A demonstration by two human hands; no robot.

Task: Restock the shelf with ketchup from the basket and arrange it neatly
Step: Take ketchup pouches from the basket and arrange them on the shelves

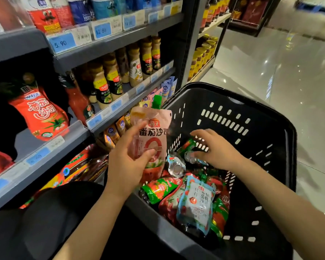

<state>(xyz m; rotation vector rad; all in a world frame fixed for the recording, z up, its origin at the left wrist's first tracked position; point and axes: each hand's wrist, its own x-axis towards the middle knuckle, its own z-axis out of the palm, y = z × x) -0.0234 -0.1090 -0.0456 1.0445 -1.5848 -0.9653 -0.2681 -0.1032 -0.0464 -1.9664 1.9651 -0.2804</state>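
A red pouch (pixel 38 111) is stood on the shelf (pixel 45 147), left of the basket (pixel 251 113). A pink ketchup pouch (pixel 150 136) (green cap on top) is gripped by the left hand (pixel 126 160) at the basket's left rim. Inside the basket, the right hand (pixel 216 149) is spread open over a pile of pouches (pixel 193 199).

Both forearms are bare from the bottom edge of the view up to the wrists, with no sleeve showing on either. The left hand (pixel 129 162) and the right hand (pixel 217 149) wear no gloves, and no ring, watch or bracelet shows on them. Below and to the left of the left hand lies dark, black clothing (pixel 51 209), plain and smooth, without visible print, seam or button.
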